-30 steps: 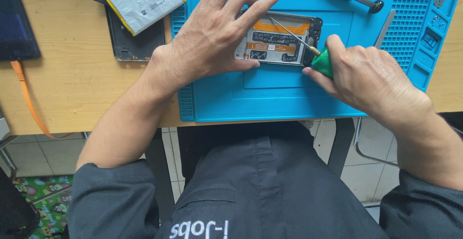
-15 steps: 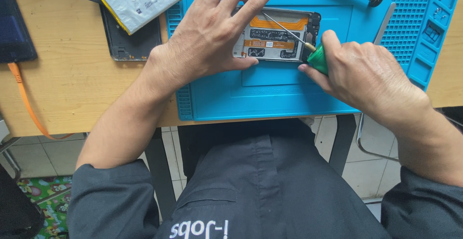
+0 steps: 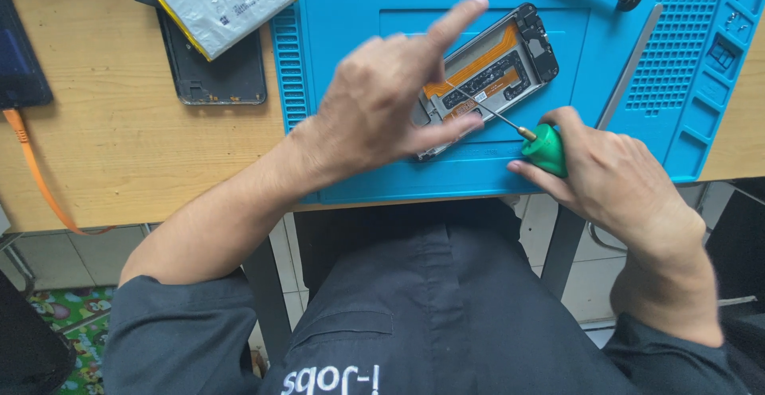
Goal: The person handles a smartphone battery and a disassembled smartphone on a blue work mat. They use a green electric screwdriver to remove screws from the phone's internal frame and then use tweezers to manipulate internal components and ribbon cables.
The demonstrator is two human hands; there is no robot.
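The left hand (image 3: 382, 112) is lifted up, a bit blurry. Its first finger points up and away, the thumb sticks out to the side, and the other fingers curl in. It holds nothing. The left arm is bare up to a dark sleeve. The right hand (image 3: 610, 176) sits lower, fingers wrapped in a tight grip. Its wrist bends back toward the body.

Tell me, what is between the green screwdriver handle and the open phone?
Only the screwdriver's thin metal shaft runs from the green handle in the right hand to the opened phone. Under it is bare blue mat, seen from the head view.
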